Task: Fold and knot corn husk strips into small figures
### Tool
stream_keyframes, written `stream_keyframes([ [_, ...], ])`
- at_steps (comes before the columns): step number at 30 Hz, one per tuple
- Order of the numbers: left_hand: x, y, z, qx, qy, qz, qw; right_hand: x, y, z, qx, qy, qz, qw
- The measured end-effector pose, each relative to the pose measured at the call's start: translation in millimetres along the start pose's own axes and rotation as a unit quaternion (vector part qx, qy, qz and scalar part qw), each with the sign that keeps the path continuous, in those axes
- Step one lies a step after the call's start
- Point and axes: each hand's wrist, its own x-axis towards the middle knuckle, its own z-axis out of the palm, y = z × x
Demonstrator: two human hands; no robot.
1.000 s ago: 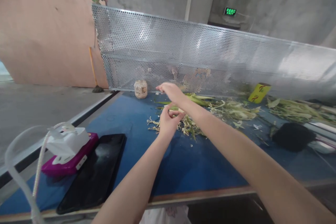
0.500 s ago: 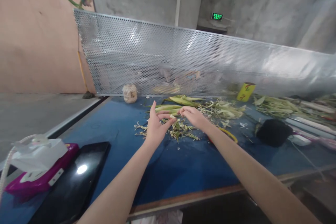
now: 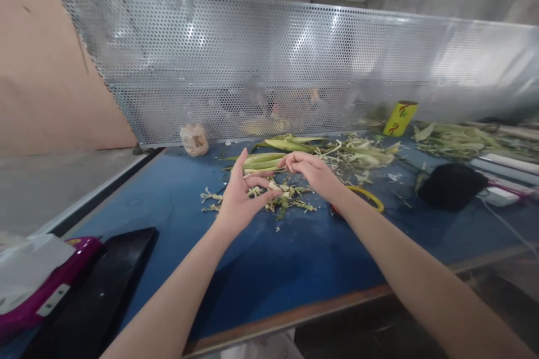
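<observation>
My left hand [image 3: 240, 196] is raised over the blue table, thumb and fingers closing on a small pale piece [image 3: 275, 185] that looks like a bit of husk. To its right, my right hand [image 3: 311, 171] is closed, fingertips pressed together; whatever they pinch is too small to make out. The two hands are a short way apart. Beneath and around them lie small knotted husk pieces [image 3: 210, 197]. Long green corn husks [image 3: 264, 161] rest just behind the hands, with shredded pale husks [image 3: 364, 154] farther right.
A perforated metal screen [image 3: 236, 56] stands along the table's back edge. Near it are a wrapped jar [image 3: 194, 140] and a yellow canister [image 3: 401, 119]. A yellow loop [image 3: 370, 197] lies by my right forearm, a black bundle [image 3: 451, 186] beyond. A black flat panel [image 3: 101, 280] and purple device [image 3: 80, 261] sit left.
The camera view has tilted down and come closer to the table. My hands have drifted slightly apart; the left still has the small pale piece.
</observation>
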Motion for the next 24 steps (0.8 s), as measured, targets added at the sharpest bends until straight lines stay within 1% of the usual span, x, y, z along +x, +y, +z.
stream_keyframes([
  [3, 1.1, 4.9, -2.7, -0.056, 0.006, -0.019, 0.998, 0.5, 2.3, -1.3, 0.071, -0.025, 0.034, 0.997],
  [6, 3.3, 9.3, -6.9, -0.121, 0.033, -0.032, 0.992, -0.6, 1.6, -1.2, 0.112, -0.044, 0.047, 0.992],
  [9, 6.3, 12.9, -11.0, -0.196, 0.087, -0.056, 0.975, -2.1, 1.2, -2.8, 0.109, -0.056, 0.048, 0.991],
  [12, 9.3, 14.2, -15.4, -0.258, 0.123, -0.076, 0.955, -2.5, 3.2, -5.9, 0.073, -0.042, 0.040, 0.996],
  [15, 11.8, 12.3, -20.2, -0.292, 0.129, -0.078, 0.944, -2.8, 7.1, -7.2, -0.005, -0.036, 0.027, 0.999],
  [18, 13.2, 9.7, -23.8, -0.306, 0.131, -0.093, 0.938, -3.8, 11.2, -4.5, -0.128, -0.064, 0.013, 0.990],
  [20, 13.9, 8.5, -25.1, -0.307, 0.136, -0.103, 0.936, -4.6, 13.8, -0.7, -0.239, -0.106, -0.005, 0.965],
  [22, 14.6, 7.7, -25.5, -0.308, 0.134, -0.106, 0.936, -5.1, 16.3, 4.2, -0.344, -0.154, -0.028, 0.926],
  [24, 14.9, 7.4, -25.0, -0.312, 0.130, -0.106, 0.935, -5.4, 18.7, 9.5, -0.403, -0.187, -0.045, 0.895],
])
